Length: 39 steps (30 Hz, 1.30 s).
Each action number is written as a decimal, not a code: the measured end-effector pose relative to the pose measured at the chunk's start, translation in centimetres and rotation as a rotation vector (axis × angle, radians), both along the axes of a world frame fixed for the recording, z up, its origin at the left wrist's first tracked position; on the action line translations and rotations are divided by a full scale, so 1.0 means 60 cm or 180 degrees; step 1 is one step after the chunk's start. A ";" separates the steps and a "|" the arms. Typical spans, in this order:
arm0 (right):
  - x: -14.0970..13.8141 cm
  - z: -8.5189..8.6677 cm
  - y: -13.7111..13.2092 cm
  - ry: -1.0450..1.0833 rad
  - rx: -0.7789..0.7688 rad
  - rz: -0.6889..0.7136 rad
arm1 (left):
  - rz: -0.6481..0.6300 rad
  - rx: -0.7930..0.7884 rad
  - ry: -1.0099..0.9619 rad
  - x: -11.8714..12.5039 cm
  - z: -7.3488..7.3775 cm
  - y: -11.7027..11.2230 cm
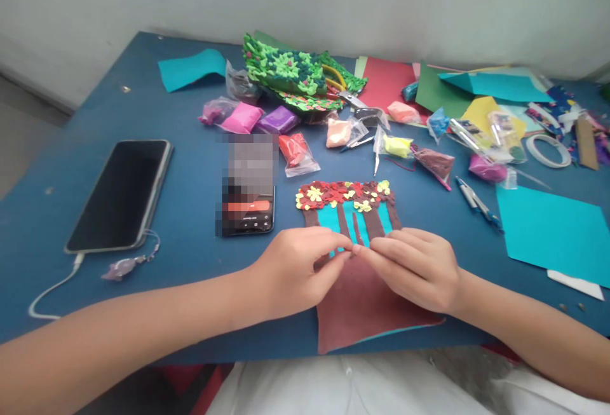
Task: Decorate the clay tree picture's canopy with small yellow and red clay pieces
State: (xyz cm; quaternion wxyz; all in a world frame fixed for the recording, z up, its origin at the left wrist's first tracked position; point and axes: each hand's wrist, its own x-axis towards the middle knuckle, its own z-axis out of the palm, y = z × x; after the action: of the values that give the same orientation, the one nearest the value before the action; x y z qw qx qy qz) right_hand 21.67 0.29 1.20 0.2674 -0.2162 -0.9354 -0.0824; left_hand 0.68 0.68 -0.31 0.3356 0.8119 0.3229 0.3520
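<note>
In front of me lies a clay picture (328, 319) on turquoise paper. Its lower part is flat brown clay, brown upright strips stand over the turquoise middle, and small red, brown and yellow clay petals (333, 194) crowd the top edge. My left hand (305, 269) and my right hand (419, 265) meet over the middle, thumbs and fingers pinched together. Their fingertips close on the lower end of a thin brown clay strip (356, 227), whose upper part shows above them. The fingers hide the spot where strip and brown clay meet.
A big phone (121, 196) on a cable and a smaller phone (250, 211) lie left. Behind are bagged clay, such as a red packet (294, 150), a green clay-covered piece (286, 68) and scissors (352, 98). Pens (476, 202), tape (548, 150) and turquoise paper (557, 231) lie right.
</note>
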 end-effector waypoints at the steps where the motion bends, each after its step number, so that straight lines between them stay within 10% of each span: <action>1: 0.000 0.000 0.000 0.0002 0.0017 0.0010 | -0.0015 -0.0072 -0.0026 0.000 0.001 0.000; 18: 0.006 -0.004 0.005 0.0004 0.0027 -0.0034 | -0.0174 -0.1322 -0.0049 -0.009 0.015 0.005; 34: 0.005 -0.008 0.007 0.0026 -0.0255 0.0015 | -0.0302 -0.0337 -0.0214 -0.011 0.005 0.003; 39: 0.007 0.000 0.002 0.0085 -0.0225 0.0149 | -0.0221 -0.1248 -0.0083 -0.008 0.015 0.010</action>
State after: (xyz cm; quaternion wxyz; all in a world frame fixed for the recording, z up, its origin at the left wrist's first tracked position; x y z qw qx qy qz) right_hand 22.12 0.39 1.18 0.2740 -0.2047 -0.9389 -0.0401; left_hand 0.19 1.29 0.61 0.5033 0.7370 0.3527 0.2811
